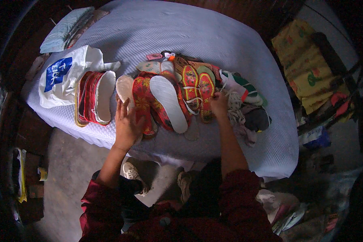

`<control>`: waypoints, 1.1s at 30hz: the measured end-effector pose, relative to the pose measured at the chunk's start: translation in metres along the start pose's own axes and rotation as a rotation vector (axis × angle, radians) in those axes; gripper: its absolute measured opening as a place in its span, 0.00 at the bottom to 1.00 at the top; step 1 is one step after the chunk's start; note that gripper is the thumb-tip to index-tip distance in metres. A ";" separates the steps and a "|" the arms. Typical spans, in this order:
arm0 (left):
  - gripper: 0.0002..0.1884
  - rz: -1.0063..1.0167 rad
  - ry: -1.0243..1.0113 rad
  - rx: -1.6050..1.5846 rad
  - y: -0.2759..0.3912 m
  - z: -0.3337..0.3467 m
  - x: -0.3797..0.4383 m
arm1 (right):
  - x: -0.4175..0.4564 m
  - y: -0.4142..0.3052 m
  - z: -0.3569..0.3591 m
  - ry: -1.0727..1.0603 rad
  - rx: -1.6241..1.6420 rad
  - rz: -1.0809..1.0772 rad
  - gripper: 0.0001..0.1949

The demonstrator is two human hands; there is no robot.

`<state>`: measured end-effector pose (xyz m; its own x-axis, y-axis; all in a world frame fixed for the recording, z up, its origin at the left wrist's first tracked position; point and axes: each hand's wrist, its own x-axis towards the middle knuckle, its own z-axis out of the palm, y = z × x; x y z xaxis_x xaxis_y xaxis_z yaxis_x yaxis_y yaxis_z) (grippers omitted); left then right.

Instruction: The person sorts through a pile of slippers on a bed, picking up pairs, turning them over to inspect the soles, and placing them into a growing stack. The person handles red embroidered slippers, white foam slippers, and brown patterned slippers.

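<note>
My left hand (126,125) lies with fingers spread over a beige insole (125,87) and the edge of a red and gold patterned insole (141,101). To its right, a white insole (169,104) rests on more red patterned ones. My right hand (220,104) has its fingers curled beside a red embroidered insole (206,93) with a yellow border; whether they pinch anything is unclear. Next to that one is a matching embroidered insole (190,78), and white bands cross over it. A tangle of pale cord (235,104) touches the right side of my right hand.
A row of insoles on edge (104,98) stands beside a white plastic bag (63,81) at the left of the quilted bed (181,28). Dark green striped footwear (243,84) lies right of the pile. Folded light-blue bedding (67,28) sits at the far left corner.
</note>
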<state>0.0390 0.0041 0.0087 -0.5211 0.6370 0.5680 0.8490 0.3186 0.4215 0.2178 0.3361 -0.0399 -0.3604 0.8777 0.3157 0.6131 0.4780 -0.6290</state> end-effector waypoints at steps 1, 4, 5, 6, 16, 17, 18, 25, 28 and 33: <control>0.16 0.004 0.001 -0.012 0.002 -0.001 0.001 | 0.005 0.005 -0.002 0.008 0.010 0.028 0.16; 0.16 -0.019 -0.005 -0.074 0.003 -0.001 0.001 | 0.008 -0.002 -0.009 0.115 0.114 -0.021 0.14; 0.15 0.002 0.015 -0.083 0.004 -0.003 0.002 | 0.007 -0.007 -0.014 0.213 0.196 -0.125 0.12; 0.15 0.019 0.037 -0.088 0.008 -0.008 0.004 | 0.001 -0.024 -0.022 0.305 0.280 -0.230 0.11; 0.18 -0.804 -0.147 -1.747 0.041 -0.001 0.016 | -0.107 -0.155 0.014 -0.776 1.064 -0.167 0.10; 0.19 -0.810 -0.101 -1.811 0.045 -0.004 0.019 | -0.094 -0.144 0.017 -0.656 0.891 -0.170 0.11; 0.19 -0.755 -0.083 -1.835 0.041 -0.012 0.018 | -0.078 -0.134 0.019 -0.559 0.728 -0.175 0.12; 0.23 -0.739 -0.426 -1.988 0.030 -0.015 0.026 | -0.012 -0.022 0.019 -0.149 -0.156 -0.207 0.21; 0.25 -0.744 -0.446 -2.061 0.028 -0.021 0.024 | -0.010 -0.028 0.025 -0.256 0.040 -0.224 0.18; 0.28 -0.709 -0.462 -2.163 0.028 -0.032 0.026 | -0.002 -0.054 0.026 -0.169 0.669 -0.220 0.08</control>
<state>0.0463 0.0072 0.0576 -0.2744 0.9609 0.0378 -0.8524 -0.2613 0.4530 0.1674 0.3077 -0.0254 -0.5624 0.7209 0.4048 -0.0282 0.4726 -0.8808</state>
